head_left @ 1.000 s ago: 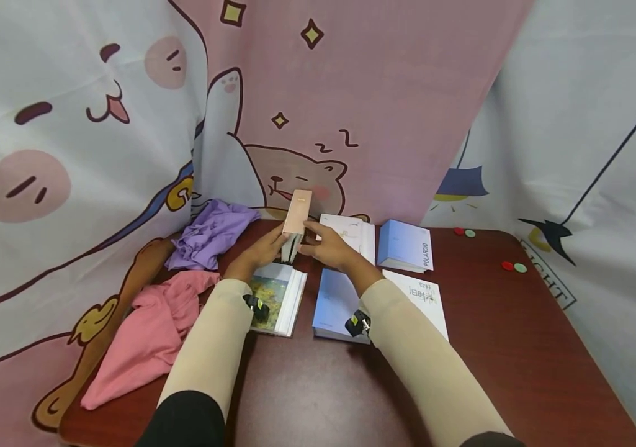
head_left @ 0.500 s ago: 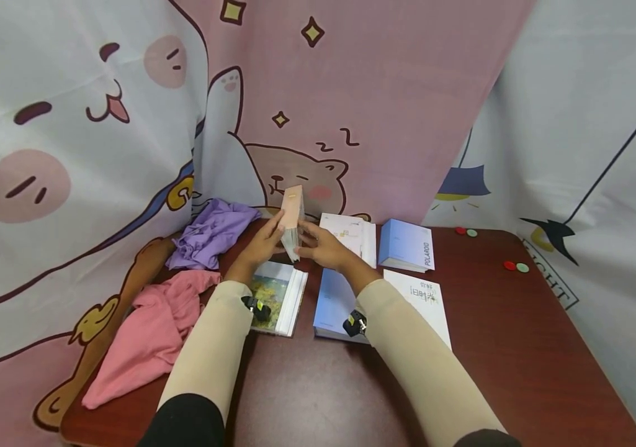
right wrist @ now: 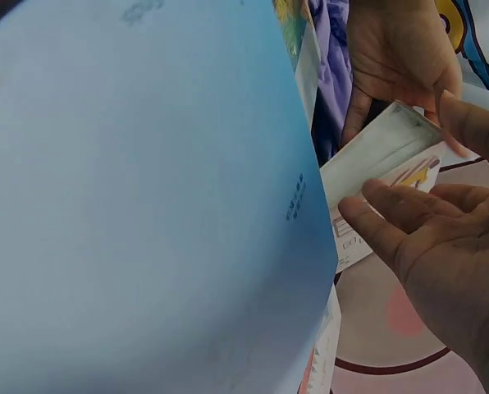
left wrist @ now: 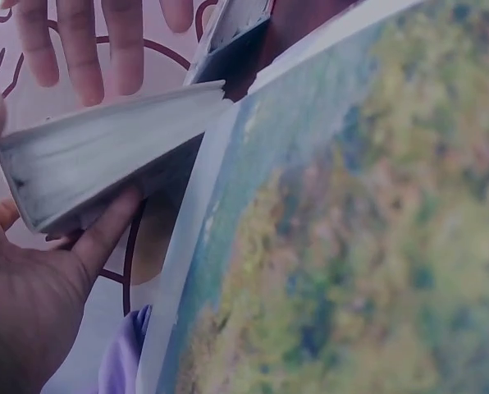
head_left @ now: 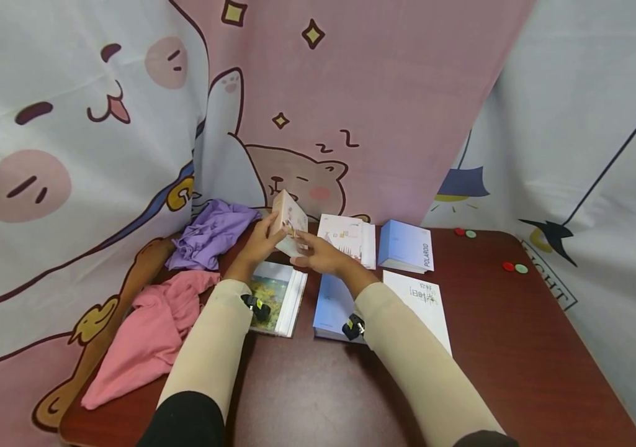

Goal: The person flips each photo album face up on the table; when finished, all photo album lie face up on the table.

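Note:
A small thick photo album (head_left: 293,217) with a peach spine and a pale printed cover is held tilted above the back of the table. My left hand (head_left: 254,251) grips it from the left; in the left wrist view a finger of the left hand (left wrist: 31,304) runs beneath its page block. My right hand (head_left: 323,253) is at its right side with fingers extended. In the right wrist view the right hand (right wrist: 458,271) spreads its fingers over the printed cover; whether they touch is unclear. Below lie an album with a landscape picture (head_left: 269,292) and a blue album (head_left: 331,304).
Behind the right hand lie a white album (head_left: 342,236) and a blue POLAROID album (head_left: 407,244). Another white album (head_left: 424,304) is at right. Purple cloth (head_left: 211,233) and pink cloth (head_left: 156,329) lie left. Red discs (head_left: 508,266) and green discs (head_left: 520,269) sit far right.
The album has turned from spine-facing to showing its printed cover toward the right, and tilts more. The left hand keeps hold, while the right hand has shifted slightly along the cover.

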